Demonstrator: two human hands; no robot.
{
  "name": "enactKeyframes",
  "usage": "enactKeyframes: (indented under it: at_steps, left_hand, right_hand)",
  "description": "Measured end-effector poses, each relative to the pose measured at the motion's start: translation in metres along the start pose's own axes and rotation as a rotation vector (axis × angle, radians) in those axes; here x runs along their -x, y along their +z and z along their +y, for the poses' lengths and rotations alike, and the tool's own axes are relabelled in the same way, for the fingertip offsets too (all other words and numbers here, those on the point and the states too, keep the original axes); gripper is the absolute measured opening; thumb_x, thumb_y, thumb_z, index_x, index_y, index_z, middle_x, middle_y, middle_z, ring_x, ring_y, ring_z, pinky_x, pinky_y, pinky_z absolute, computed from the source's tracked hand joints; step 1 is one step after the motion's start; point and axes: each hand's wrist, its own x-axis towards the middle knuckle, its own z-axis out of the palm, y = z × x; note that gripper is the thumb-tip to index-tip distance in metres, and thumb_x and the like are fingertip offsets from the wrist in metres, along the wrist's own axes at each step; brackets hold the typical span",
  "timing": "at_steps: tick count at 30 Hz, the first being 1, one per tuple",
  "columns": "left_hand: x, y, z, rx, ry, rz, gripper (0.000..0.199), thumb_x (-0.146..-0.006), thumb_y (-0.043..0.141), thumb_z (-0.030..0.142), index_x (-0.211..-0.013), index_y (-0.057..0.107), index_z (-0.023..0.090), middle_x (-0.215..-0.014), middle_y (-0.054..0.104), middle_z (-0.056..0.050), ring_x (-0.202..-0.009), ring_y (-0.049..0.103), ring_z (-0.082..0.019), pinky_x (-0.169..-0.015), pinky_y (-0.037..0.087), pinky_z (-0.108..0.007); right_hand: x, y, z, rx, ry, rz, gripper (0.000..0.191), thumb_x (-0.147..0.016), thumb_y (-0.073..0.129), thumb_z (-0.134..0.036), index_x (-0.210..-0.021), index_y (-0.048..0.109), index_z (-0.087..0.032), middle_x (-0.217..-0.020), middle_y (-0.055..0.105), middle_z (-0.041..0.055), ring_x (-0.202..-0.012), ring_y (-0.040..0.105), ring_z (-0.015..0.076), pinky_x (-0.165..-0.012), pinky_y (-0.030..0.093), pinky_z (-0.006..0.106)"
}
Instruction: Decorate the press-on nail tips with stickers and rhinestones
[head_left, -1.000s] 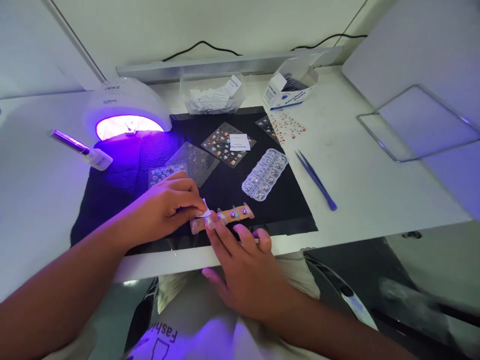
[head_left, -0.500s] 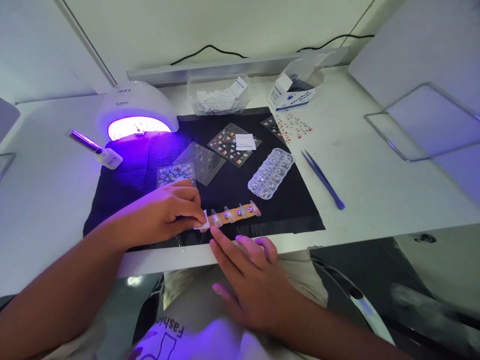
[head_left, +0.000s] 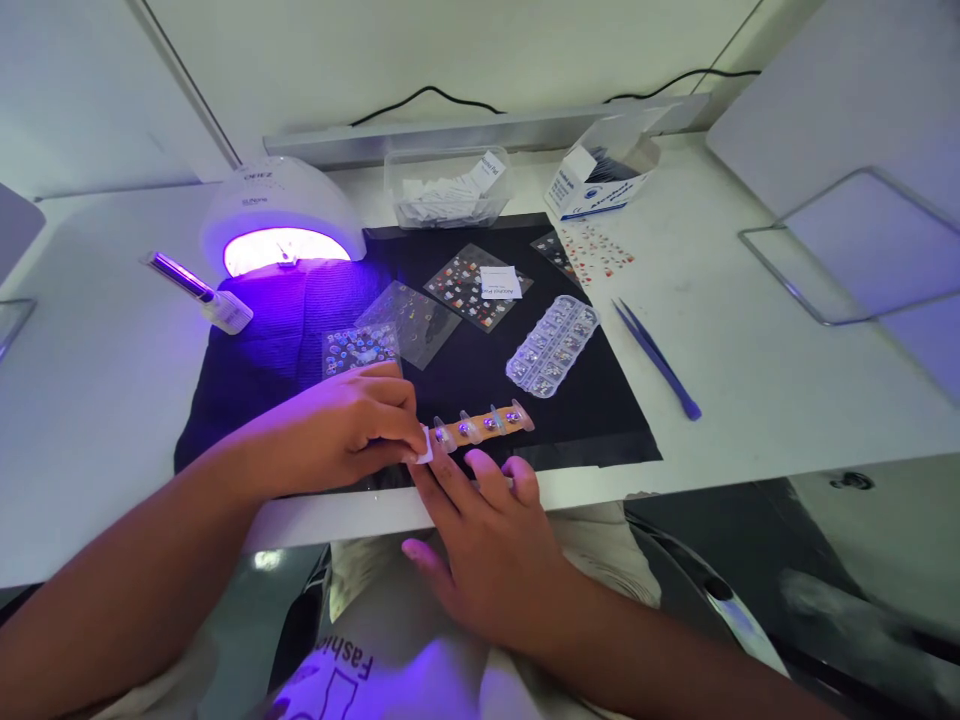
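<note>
My left hand [head_left: 361, 422] pinches a small folded white pad [head_left: 426, 446] at the left end of a tan strip [head_left: 478, 427]. Several clear nail tips [head_left: 444, 436] with shiny round gems sit crosswise along this strip. The strip's left end is hidden under the pad and fingers. Just below, my right hand [head_left: 499, 565] has its fingers stretched apart and holds nothing. Its index fingertip reaches up to the strip beside the pad; whether it presses on it I cannot tell.
A lit nail lamp [head_left: 281, 205] stands back left, with a nail polish bottle [head_left: 229, 312] beside it. Sticker sheets [head_left: 476, 285] and a clear gem case [head_left: 553, 345] lie on the black mat [head_left: 600, 430]. Blue tweezers [head_left: 660, 360], a tub of pads [head_left: 446, 190] and an alcohol pad box [head_left: 600, 180] surround it.
My right hand has moved up and left, bringing its fingers to the strip by the pad. My left hand still pinches the pad there. The whole view has shifted slightly.
</note>
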Motion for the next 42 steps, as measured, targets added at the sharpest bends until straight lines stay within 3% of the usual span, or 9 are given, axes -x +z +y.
enactKeyframes:
  at_steps: [11, 19, 23, 28, 33, 36, 39, 41, 42]
  left_hand:
    - [-0.001, -0.004, -0.012, 0.015, -0.022, 0.061, 0.015, -0.097, 0.059, 0.017, -0.09, 0.072, 0.018, -0.081, 0.064, -0.003, -0.081, 0.056, -0.016, -0.077, 0.045, -0.028]
    - [-0.002, -0.004, -0.001, 0.05, 0.003, 0.021, 0.014, -0.097, 0.06, 0.019, -0.094, 0.073, 0.019, -0.082, 0.065, -0.003, -0.083, 0.055, -0.016, -0.078, 0.045, -0.027]
    - [-0.002, -0.003, -0.007, 0.052, -0.022, 0.037, 0.015, -0.097, 0.06, 0.017, -0.09, 0.074, 0.018, -0.082, 0.064, -0.004, -0.083, 0.055, -0.017, -0.079, 0.044, -0.029]
    - [-0.002, -0.006, -0.015, 0.107, -0.036, 0.113, 0.015, -0.097, 0.061, 0.021, -0.088, 0.073, 0.018, -0.082, 0.066, -0.003, -0.082, 0.057, -0.016, -0.08, 0.045, -0.029]
    - [-0.001, -0.011, -0.017, 0.178, -0.058, 0.267, 0.026, -0.099, 0.059, 0.037, -0.087, 0.072, 0.018, -0.08, 0.066, -0.003, -0.08, 0.059, -0.015, -0.077, 0.047, -0.029]
    - [-0.001, -0.011, -0.019, 0.19, -0.098, 0.373, 0.032, -0.099, 0.058, 0.043, -0.086, 0.071, 0.016, -0.08, 0.064, -0.004, -0.077, 0.058, -0.015, -0.073, 0.047, -0.029]
    - [-0.002, -0.005, -0.023, 0.179, -0.136, 0.436, 0.033, -0.098, 0.059, 0.044, -0.083, 0.07, 0.016, -0.077, 0.063, -0.003, -0.073, 0.058, -0.015, -0.069, 0.047, -0.028]
    - [-0.004, 0.001, -0.024, 0.159, -0.165, 0.459, 0.033, -0.098, 0.058, 0.043, -0.082, 0.071, 0.017, -0.076, 0.063, -0.003, -0.072, 0.058, -0.015, -0.067, 0.047, -0.026]
    - [-0.005, 0.005, -0.024, 0.146, -0.182, 0.468, 0.03, -0.098, 0.059, 0.041, -0.083, 0.071, 0.018, -0.077, 0.063, -0.003, -0.072, 0.059, -0.015, -0.067, 0.047, -0.026]
  right_hand:
    - [-0.001, -0.002, 0.005, -0.014, -0.048, 0.03, 0.063, -0.101, 0.035, -0.05, -0.151, 0.043, -0.013, -0.153, 0.054, 0.0077, -0.107, 0.042, 0.0305, -0.09, 0.026, 0.05]
    - [-0.002, 0.002, 0.005, 0.01, -0.025, 0.043, 0.061, -0.098, 0.041, -0.055, -0.147, 0.05, -0.019, -0.145, 0.062, 0.007, -0.108, 0.046, 0.0302, -0.091, 0.028, 0.049]
    - [-0.004, 0.001, 0.006, 0.012, -0.033, 0.062, 0.06, -0.099, 0.039, -0.053, -0.146, 0.052, -0.017, -0.146, 0.061, 0.0074, -0.106, 0.046, 0.0305, -0.09, 0.027, 0.049]
    - [-0.004, 0.001, 0.008, 0.016, -0.047, 0.046, 0.063, -0.1, 0.039, -0.05, -0.151, 0.044, -0.013, -0.152, 0.055, 0.0072, -0.105, 0.045, 0.0309, -0.088, 0.027, 0.05]
    - [0.002, -0.001, 0.009, 0.013, -0.046, 0.011, 0.071, -0.098, 0.039, -0.056, -0.156, 0.034, -0.015, -0.16, 0.044, 0.0058, -0.112, 0.047, 0.031, -0.094, 0.029, 0.051]
    - [0.011, -0.001, 0.016, 0.025, -0.097, 0.042, 0.067, -0.098, 0.039, -0.058, -0.152, 0.043, -0.017, -0.16, 0.044, 0.0036, -0.115, 0.049, 0.0296, -0.095, 0.034, 0.048]
    - [0.026, 0.003, 0.029, 0.001, -0.232, 0.194, 0.053, -0.101, 0.039, -0.053, -0.135, 0.061, -0.018, -0.146, 0.061, 0.0027, -0.112, 0.053, 0.0258, -0.096, 0.038, 0.043]
    - [0.037, 0.006, 0.045, -0.129, -0.333, 0.412, 0.03, -0.103, 0.043, -0.033, -0.111, 0.071, -0.024, -0.113, 0.078, -0.0034, -0.099, 0.059, 0.0189, -0.1, 0.04, 0.038]
    - [0.044, 0.007, 0.056, -0.198, -0.389, 0.423, 0.027, -0.104, 0.043, -0.026, -0.102, 0.071, -0.026, -0.098, 0.079, -0.0066, -0.094, 0.061, 0.0153, -0.102, 0.04, 0.035]
